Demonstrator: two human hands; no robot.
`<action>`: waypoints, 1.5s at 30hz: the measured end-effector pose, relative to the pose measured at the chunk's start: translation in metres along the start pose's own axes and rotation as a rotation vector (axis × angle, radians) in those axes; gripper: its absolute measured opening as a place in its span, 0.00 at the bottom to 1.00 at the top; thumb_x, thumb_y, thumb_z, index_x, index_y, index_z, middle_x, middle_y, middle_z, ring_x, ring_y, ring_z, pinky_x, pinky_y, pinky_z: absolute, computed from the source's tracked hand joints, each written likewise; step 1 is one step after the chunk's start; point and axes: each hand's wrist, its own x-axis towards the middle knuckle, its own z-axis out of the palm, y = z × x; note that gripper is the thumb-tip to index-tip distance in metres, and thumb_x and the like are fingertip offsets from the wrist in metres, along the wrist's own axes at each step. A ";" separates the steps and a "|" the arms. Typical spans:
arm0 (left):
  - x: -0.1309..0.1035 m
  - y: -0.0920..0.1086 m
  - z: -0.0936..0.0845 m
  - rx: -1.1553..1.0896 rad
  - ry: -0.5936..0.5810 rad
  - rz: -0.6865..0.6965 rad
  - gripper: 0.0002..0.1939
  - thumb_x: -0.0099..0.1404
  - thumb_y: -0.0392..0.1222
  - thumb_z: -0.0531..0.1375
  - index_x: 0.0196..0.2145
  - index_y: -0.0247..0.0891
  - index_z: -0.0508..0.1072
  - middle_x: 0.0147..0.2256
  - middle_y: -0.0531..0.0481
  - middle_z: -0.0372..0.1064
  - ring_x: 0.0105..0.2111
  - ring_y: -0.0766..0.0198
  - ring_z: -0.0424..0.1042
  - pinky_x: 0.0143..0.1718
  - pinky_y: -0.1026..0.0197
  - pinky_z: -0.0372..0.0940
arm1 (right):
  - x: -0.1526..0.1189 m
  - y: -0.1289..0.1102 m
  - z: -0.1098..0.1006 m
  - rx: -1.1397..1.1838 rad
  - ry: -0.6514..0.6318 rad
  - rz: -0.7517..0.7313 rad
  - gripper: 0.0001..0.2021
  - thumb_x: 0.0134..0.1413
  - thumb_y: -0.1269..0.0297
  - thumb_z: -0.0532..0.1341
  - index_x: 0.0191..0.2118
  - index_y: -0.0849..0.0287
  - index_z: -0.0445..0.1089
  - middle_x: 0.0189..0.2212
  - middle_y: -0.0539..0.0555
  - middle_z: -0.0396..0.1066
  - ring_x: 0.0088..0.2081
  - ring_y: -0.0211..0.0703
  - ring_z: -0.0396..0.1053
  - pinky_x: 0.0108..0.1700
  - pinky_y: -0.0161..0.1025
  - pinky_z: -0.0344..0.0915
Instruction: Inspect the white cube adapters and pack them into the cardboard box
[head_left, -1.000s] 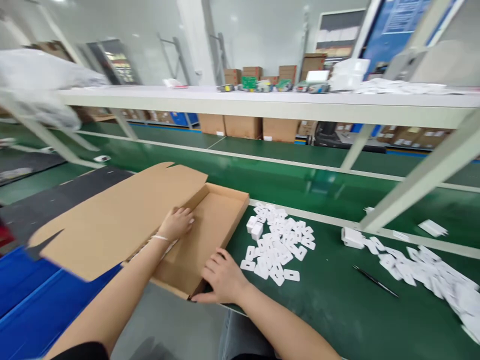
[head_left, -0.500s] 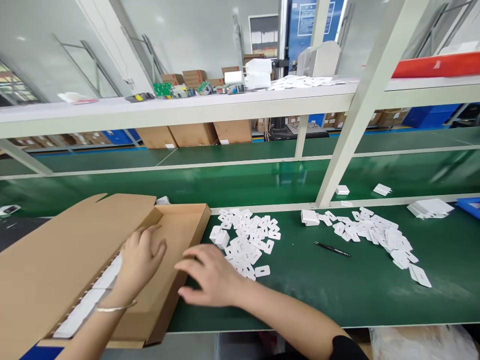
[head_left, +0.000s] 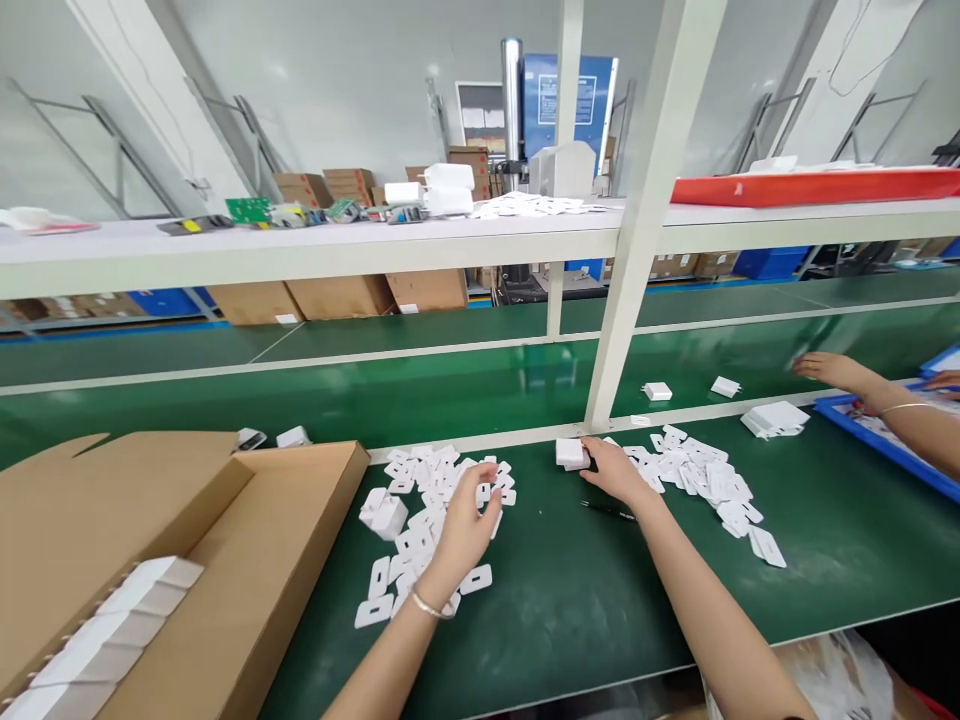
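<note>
desk: green desk (head_left: 555, 600), pale strip along its back edge, white post (head_left: 626, 270) rising at that edge
carton: open carton (head_left: 262, 560) at the desk's left end, flap spread to the left
row: white adapters (head_left: 142, 620) lined up inside the carton along its left wall, right part of the carton floor bare
left hand: left hand (head_left: 466, 515) over the white tag pile (head_left: 420, 540), thumb and fingers apart, nothing seen gripped; contact with tags, cannot tell
right hand: right hand (head_left: 613, 468) at the adapter pair (head_left: 571, 454) near the back edge, fingertips against its right side; full grip, cannot tell
hands: well apart from each other
cluster: small adapter cluster (head_left: 384, 513) at the left side of the tag pile, between pile and carton
pen: black pen (head_left: 606, 510) on the desk, just in front of the right hand, end hidden by forearm
second pile: more white tags (head_left: 709, 480) right of the right hand, trailing toward the front edge
adapter stack: white stack (head_left: 776, 420) near the back edge, left of the blue tray (head_left: 892, 440)
beyond back edge: two loose adapters (head_left: 657, 391) on green surface, right of the post
co-worker: another person's hand (head_left: 832, 370) near the blue tray, at far right
shelf: red tray (head_left: 817, 187) on the upper shelf (head_left: 322, 240), right of the post
</note>
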 end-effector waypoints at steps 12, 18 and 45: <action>0.010 -0.022 0.065 0.168 -0.016 -0.019 0.23 0.74 0.44 0.57 0.63 0.39 0.61 0.54 0.37 0.67 0.50 0.51 0.75 0.51 0.47 0.72 | -0.023 -0.084 0.046 0.036 0.002 -0.146 0.16 0.56 0.66 0.67 0.49 0.63 0.70 0.47 0.65 0.76 0.51 0.61 0.71 0.58 0.56 0.62; 0.008 -0.019 0.058 0.500 0.000 0.022 0.19 0.75 0.49 0.57 0.58 0.38 0.65 0.50 0.38 0.72 0.48 0.45 0.76 0.45 0.47 0.72 | -0.016 -0.034 0.014 0.192 -0.095 -0.197 0.14 0.63 0.58 0.61 0.53 0.49 0.74 0.41 0.49 0.80 0.41 0.44 0.77 0.45 0.38 0.70; -0.009 -0.009 0.053 -0.059 0.107 0.371 0.28 0.71 0.32 0.56 0.65 0.42 0.52 0.54 0.38 0.60 0.58 0.51 0.66 0.58 0.44 0.67 | -0.025 -0.072 0.046 1.064 0.085 -0.162 0.21 0.64 0.43 0.61 0.51 0.53 0.71 0.36 0.51 0.69 0.33 0.42 0.74 0.39 0.47 0.79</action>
